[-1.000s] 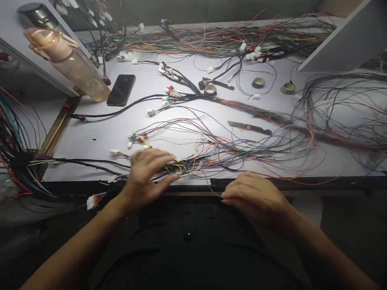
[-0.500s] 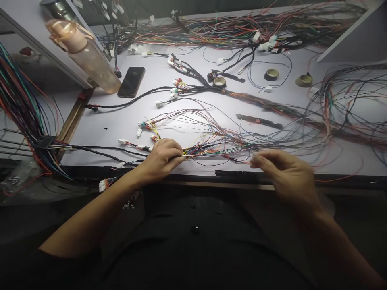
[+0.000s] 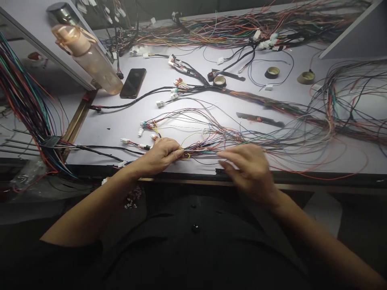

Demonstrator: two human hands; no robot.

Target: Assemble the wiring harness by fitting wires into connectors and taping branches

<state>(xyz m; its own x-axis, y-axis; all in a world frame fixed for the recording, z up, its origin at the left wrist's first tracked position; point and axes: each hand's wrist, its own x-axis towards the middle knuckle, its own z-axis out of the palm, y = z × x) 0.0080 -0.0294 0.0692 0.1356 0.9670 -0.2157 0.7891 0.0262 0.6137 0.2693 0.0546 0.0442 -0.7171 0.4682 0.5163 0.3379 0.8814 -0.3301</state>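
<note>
Near the table's front edge, my left hand (image 3: 163, 155) is closed on a bundle of thin coloured wires (image 3: 205, 149), thumb and fingers pressed together. To its right my right hand (image 3: 249, 167) is raised beside the same wires, slightly blurred, its thumb and fingers apart with nothing visible between them. Left of the bundle lie small connectors, among them a white one (image 3: 140, 132) and one with red and white parts (image 3: 155, 137). A yellow wire (image 3: 189, 155) loops by my left fingertips. Behind runs a black-taped harness (image 3: 208, 86) with several branches.
A phone (image 3: 133, 83) and a bottle (image 3: 96, 66) stand or lie at the back left. Tape rolls (image 3: 219, 81) and a dark flat strip (image 3: 260, 119) lie on the table. Wire heaps (image 3: 211, 30) cover the back; a thick bundle (image 3: 27, 96) hangs at far left.
My right hand has moved left toward my left hand, and its fingers have parted. My left hand keeps its hold on the wires. The yellow wire now loops out more.
</note>
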